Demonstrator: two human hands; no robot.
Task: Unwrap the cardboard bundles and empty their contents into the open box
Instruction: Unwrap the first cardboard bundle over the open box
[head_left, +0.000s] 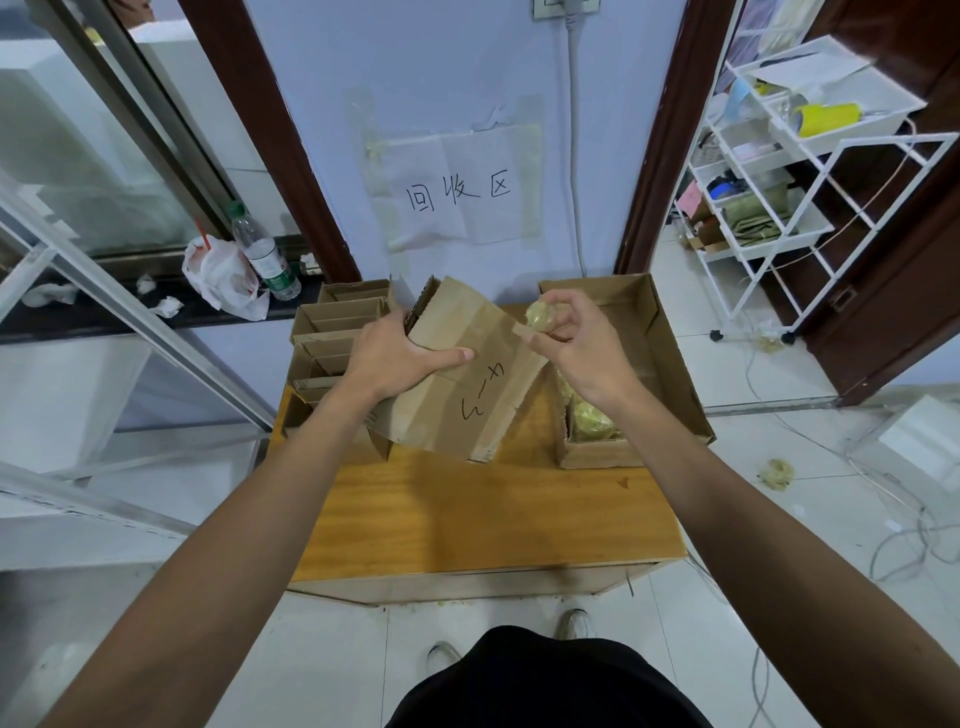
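My left hand (400, 353) grips a flat brown cardboard bundle (467, 384) with black handwriting, tilted above the wooden table (483, 514). My right hand (566, 332) pinches a strip of clear tape that runs off the bundle's upper edge, with a crumpled yellowish wad of tape (540, 317) between its fingers. To the right stands the open cardboard box (670, 364); yellowish crumpled material (592, 423) lies in its near end. My right wrist hides part of the box's inside.
Several more cardboard bundles (337, 332) are stacked at the table's back left. A white wire rack (779, 197) stands at the right. A plastic bottle (265, 254) and a white bag (218, 275) sit on the left ledge. Cables and a tape scrap (777, 473) lie on the floor.
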